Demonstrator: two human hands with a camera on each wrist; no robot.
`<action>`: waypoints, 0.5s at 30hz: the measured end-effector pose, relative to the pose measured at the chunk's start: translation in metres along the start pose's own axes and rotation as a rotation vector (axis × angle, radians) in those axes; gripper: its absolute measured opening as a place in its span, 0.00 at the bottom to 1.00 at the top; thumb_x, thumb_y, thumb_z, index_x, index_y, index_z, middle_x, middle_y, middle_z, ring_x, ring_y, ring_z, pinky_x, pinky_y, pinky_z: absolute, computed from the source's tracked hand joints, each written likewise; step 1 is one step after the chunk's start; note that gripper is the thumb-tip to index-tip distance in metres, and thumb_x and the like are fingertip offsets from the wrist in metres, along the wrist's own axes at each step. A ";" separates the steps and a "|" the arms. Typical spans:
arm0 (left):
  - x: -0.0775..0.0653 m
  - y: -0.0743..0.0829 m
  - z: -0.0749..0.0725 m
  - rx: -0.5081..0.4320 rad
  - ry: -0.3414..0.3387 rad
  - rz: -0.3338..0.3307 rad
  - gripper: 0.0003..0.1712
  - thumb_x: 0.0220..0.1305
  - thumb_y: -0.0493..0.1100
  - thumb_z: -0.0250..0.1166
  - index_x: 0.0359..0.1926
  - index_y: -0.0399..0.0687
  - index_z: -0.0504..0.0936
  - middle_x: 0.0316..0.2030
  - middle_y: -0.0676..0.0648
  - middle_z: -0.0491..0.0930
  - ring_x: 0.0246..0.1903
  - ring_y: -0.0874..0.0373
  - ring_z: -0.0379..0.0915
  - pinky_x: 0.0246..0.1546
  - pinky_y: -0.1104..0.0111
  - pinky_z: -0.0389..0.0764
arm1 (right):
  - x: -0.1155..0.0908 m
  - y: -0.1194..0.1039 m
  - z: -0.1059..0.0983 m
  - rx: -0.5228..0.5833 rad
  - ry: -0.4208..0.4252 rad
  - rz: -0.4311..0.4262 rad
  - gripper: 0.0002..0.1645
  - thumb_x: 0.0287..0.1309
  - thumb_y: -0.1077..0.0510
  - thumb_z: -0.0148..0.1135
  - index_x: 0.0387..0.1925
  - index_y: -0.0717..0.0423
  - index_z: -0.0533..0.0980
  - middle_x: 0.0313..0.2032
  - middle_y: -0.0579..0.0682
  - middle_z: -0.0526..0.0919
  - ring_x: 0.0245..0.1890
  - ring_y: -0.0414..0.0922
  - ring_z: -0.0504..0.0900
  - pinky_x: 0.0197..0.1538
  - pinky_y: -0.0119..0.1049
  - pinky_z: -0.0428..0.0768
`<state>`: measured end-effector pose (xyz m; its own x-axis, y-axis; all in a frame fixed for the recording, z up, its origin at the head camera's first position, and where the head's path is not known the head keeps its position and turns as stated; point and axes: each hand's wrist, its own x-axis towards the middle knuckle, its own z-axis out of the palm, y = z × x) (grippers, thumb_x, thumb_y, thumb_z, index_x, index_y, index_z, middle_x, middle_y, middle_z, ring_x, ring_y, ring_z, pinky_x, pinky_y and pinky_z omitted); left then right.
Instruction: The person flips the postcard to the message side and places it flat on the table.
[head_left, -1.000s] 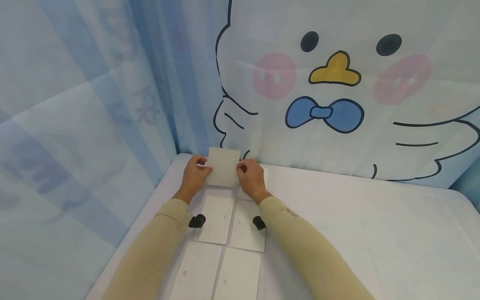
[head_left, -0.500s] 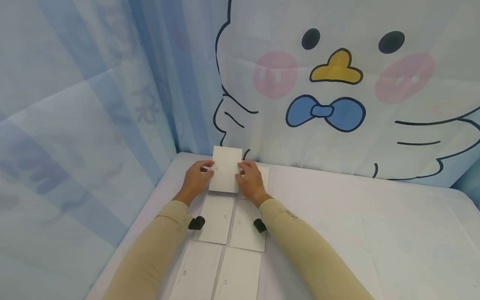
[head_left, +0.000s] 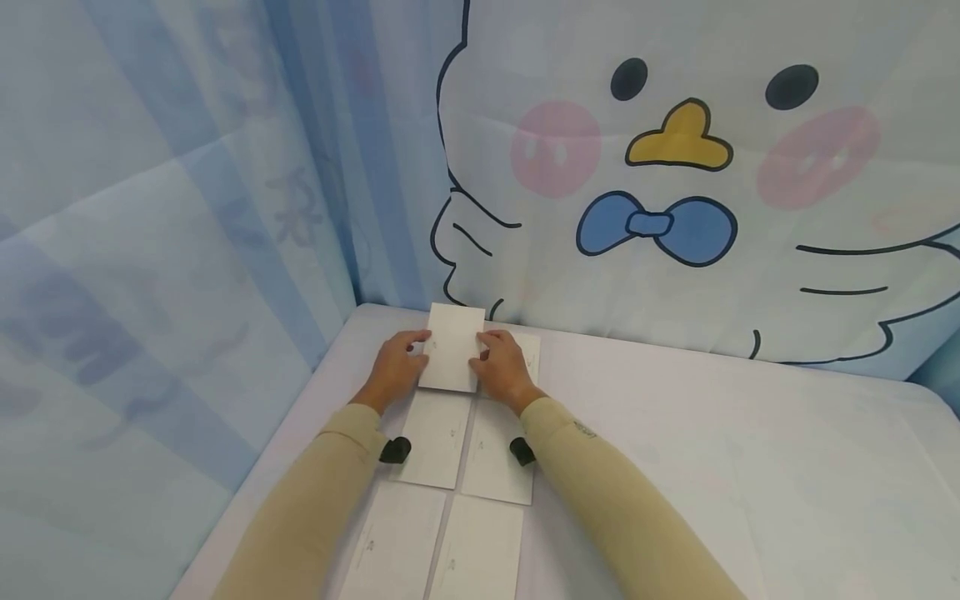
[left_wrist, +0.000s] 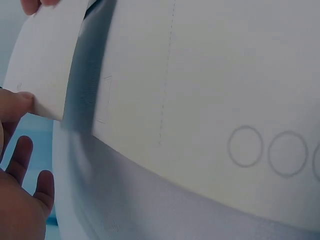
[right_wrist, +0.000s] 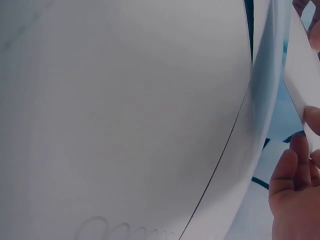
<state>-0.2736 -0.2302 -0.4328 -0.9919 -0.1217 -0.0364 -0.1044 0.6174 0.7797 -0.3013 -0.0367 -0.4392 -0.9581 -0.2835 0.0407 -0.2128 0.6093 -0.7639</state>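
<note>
A white postcard (head_left: 453, 348) is held between my two hands at the far left corner of the table. My left hand (head_left: 397, 369) pinches its left edge, and my right hand (head_left: 506, 368) pinches its right edge. The left wrist view shows the held postcard (left_wrist: 47, 65) raised above the surface, a shadowed gap beside its near edge. Close below it, another postcard (left_wrist: 210, 80) shows a dashed line and printed circles. To the right, a further postcard (head_left: 530, 354) lies partly hidden behind my right hand.
Postcards lie in two columns toward me, among them a left middle one (head_left: 431, 437), a right middle one (head_left: 491, 454) and nearer ones (head_left: 397, 533). A cartoon-printed curtain (head_left: 675, 292) hangs at the white table's (head_left: 675, 433) back edge; a blue curtain (head_left: 225, 250) stands left.
The held postcard showed a plain face one second ago; now a small printed mark faces me. Since half a second ago it has come slightly lower, both hands still on its edges.
</note>
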 end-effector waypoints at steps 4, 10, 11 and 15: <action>0.001 0.001 0.002 0.002 -0.021 -0.032 0.29 0.69 0.34 0.56 0.71 0.44 0.70 0.70 0.40 0.64 0.66 0.43 0.63 0.66 0.52 0.67 | 0.003 0.004 0.003 -0.038 -0.019 -0.007 0.32 0.64 0.62 0.61 0.68 0.65 0.68 0.67 0.60 0.66 0.55 0.50 0.76 0.60 0.40 0.76; 0.005 0.001 0.005 0.008 -0.066 -0.036 0.31 0.69 0.33 0.56 0.73 0.41 0.66 0.72 0.39 0.62 0.67 0.42 0.61 0.68 0.52 0.64 | 0.004 0.006 0.002 -0.080 -0.054 -0.016 0.33 0.62 0.65 0.60 0.69 0.68 0.67 0.68 0.63 0.64 0.62 0.54 0.71 0.67 0.43 0.69; 0.005 0.001 0.006 0.009 -0.069 -0.036 0.31 0.69 0.33 0.56 0.72 0.41 0.66 0.72 0.39 0.62 0.68 0.42 0.61 0.68 0.52 0.63 | 0.004 0.006 0.002 -0.084 -0.059 -0.019 0.33 0.62 0.65 0.61 0.68 0.69 0.67 0.68 0.63 0.64 0.63 0.54 0.70 0.67 0.43 0.69; 0.006 0.000 0.008 0.024 -0.073 -0.052 0.31 0.69 0.33 0.57 0.72 0.41 0.67 0.71 0.38 0.62 0.69 0.42 0.60 0.69 0.52 0.62 | 0.004 0.006 0.002 -0.125 -0.075 -0.021 0.33 0.63 0.65 0.60 0.69 0.69 0.66 0.68 0.64 0.64 0.67 0.55 0.67 0.70 0.44 0.65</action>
<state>-0.2805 -0.2246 -0.4383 -0.9876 -0.0975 -0.1231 -0.1570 0.6303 0.7603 -0.3060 -0.0361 -0.4451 -0.9371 -0.3490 0.0044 -0.2596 0.6887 -0.6770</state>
